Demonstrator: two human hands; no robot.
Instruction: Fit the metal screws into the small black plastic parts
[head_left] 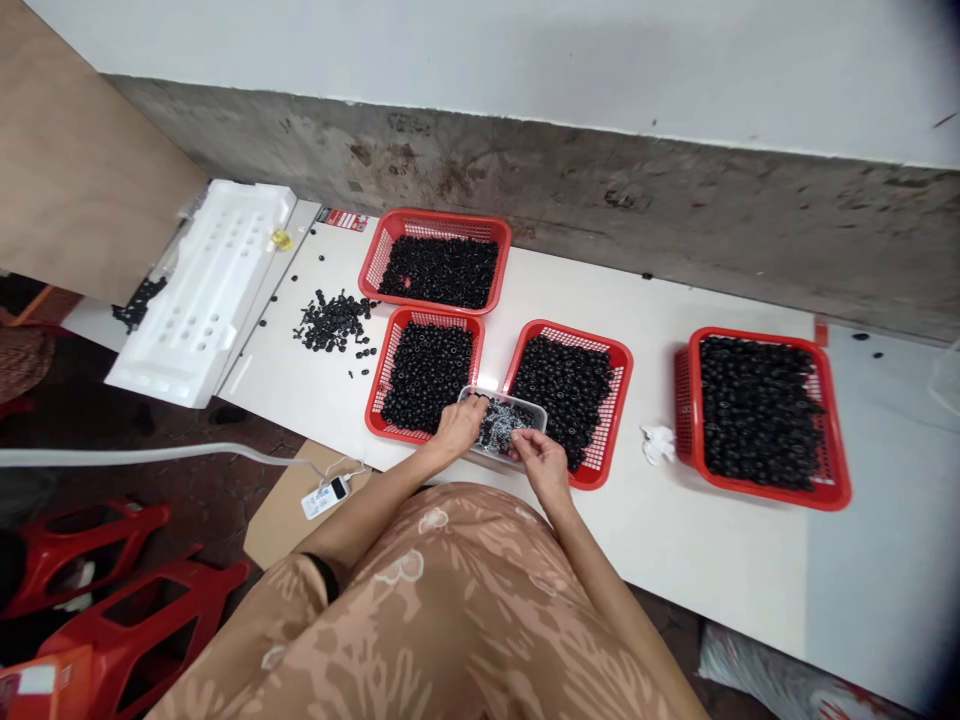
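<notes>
Clear container (489, 461) of small parts (496, 428), at the near edge of the table (660, 540). Left hand (459, 426), at its 9 o'clock: fingers bent inside, grip indeterminable. Right hand (545, 463), at 4 o'clock: thumb and fingers near together, any pinched part indistinguishable. Red baskets (624, 400) flank it at 10 and 2 o'clock; a wrist's knock could tip the container, mixing contents.

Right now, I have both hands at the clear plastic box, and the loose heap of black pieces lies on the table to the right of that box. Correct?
Not quite: the loose heap of black pieces lies to the left of the clear plastic box, as the head view shows. The rest stands.
</notes>
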